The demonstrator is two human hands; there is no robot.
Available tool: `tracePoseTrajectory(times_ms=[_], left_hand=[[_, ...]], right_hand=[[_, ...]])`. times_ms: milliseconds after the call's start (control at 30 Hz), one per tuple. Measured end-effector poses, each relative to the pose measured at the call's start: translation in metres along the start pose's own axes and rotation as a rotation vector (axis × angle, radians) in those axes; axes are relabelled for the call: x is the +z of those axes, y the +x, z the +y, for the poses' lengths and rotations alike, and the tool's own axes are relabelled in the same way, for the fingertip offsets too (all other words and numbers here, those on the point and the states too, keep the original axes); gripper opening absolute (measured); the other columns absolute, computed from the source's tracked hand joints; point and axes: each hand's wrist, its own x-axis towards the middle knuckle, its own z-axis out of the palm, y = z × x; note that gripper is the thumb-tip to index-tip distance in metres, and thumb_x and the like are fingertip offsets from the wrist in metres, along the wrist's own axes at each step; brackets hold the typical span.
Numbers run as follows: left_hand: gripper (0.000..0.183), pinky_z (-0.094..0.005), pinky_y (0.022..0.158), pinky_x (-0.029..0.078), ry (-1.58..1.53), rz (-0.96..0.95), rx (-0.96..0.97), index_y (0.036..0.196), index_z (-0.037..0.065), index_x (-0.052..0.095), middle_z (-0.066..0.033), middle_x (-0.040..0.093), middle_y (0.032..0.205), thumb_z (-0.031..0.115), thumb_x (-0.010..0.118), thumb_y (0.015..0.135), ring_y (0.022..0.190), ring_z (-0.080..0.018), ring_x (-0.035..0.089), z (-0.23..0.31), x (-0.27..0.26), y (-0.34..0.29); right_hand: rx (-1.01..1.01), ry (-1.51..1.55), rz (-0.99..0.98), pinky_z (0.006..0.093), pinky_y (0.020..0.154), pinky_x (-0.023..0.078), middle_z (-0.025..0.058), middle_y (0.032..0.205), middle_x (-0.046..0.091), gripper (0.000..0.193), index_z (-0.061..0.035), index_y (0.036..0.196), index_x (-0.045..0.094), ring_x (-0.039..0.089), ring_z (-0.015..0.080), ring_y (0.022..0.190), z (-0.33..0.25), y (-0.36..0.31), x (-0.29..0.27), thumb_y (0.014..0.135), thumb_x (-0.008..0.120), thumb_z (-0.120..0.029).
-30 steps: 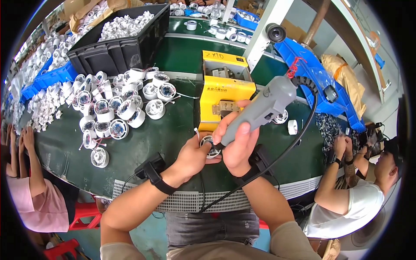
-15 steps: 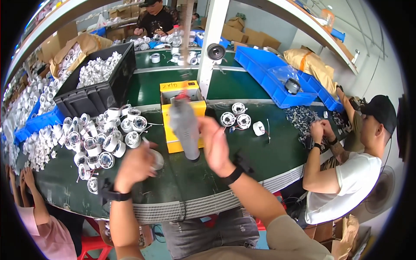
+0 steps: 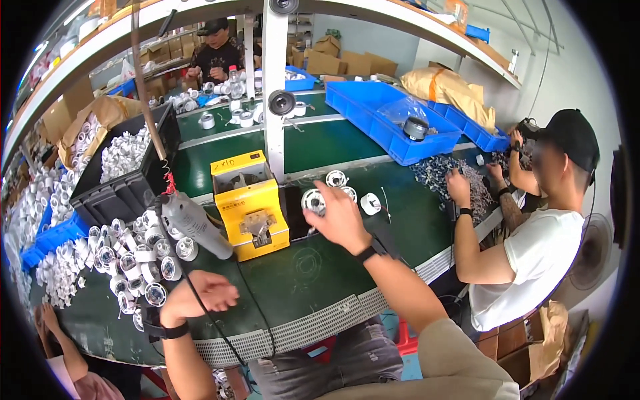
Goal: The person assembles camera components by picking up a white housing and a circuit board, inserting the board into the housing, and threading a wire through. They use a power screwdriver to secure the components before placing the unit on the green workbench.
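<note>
My left hand [image 3: 203, 293] is open, palm turned sideways, over the green table in front of the pile of white round parts [image 3: 141, 253]. Nothing shows in it. A grey electric screwdriver [image 3: 197, 223] hangs tilted from a coiled cord beyond that hand, its lower end beside a yellow box [image 3: 257, 227]. My right hand [image 3: 340, 217] reaches forward with fingers stretched apart. Its fingertips overlap a white round part with a clear face [image 3: 313, 201]; whether they touch it I cannot tell. Similar parts [image 3: 337, 179] lie just beyond, and one stands on edge [image 3: 371, 204] to the right.
A black crate of white pieces [image 3: 127, 170] stands at the back left. Blue trays [image 3: 393, 143] sit at the back right, behind a white post [image 3: 274, 93]. Co-workers sit at the right [image 3: 533, 233] and lower left. A dark cable [image 3: 207, 313] crosses near my left hand.
The screwdriver has swung left, away from my right hand. My right hand has moved over to the round parts. The white part in my left hand is no longer there. The view has shifted right.
</note>
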Motion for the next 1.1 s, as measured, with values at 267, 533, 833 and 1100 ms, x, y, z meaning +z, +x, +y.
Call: tracePoseTrajectory(times_ms=[267,533,833,1100], left_hand=[[0.049,-0.0269,0.069,0.052,-0.582,-0.284,0.154,0.123,-0.002,0.048,-0.0085,0.06,0.105,0.038,0.053,0.095,0.087,-0.0154,0.062,-0.018,0.066,0.048],[0.054,-0.03,0.073,0.055,-0.921,-0.017,0.234,0.125,0.004,0.044,-0.0108,0.058,0.11,0.017,0.073,0.081,0.096,-0.0225,0.062,-0.015,0.069,0.048],[0.063,-0.0322,0.093,0.047,-0.732,-0.13,0.228,0.125,0.004,0.049,-0.0054,0.054,0.12,-0.004,0.077,0.069,0.106,-0.0167,0.056,-0.016,0.066,0.056],[0.048,-0.036,0.079,0.055,-1.025,-0.199,0.202,0.13,0.001,0.041,-0.0171,0.055,0.12,0.035,0.049,0.097,0.103,-0.0321,0.061,-0.023,0.063,0.056]], right_hand=[[-0.561,0.631,-0.446,0.0421,0.094,0.044,0.0155,0.122,0.055,0.077,-0.0038,0.137,0.041,0.057,0.0319,0.107,-0.066,-0.043,-0.033,0.069,0.077,-0.013],[0.404,1.106,-0.641,0.0243,0.07,0.053,0.0068,0.088,0.068,0.029,0.0038,0.116,0.058,0.064,0.0102,0.076,-0.056,-0.066,-0.009,0.091,0.062,-0.01],[0.31,1.024,-0.509,0.0215,0.068,0.043,0.0033,0.089,0.062,0.01,0.0013,0.093,0.063,0.054,0.0068,0.078,-0.043,-0.061,-0.01,0.09,0.061,-0.007],[0.287,1.071,-0.387,0.0236,0.074,0.044,0.0035,0.091,0.058,0.007,-0.0001,0.096,0.059,0.053,0.0084,0.082,-0.053,-0.064,-0.009,0.092,0.055,-0.004]])
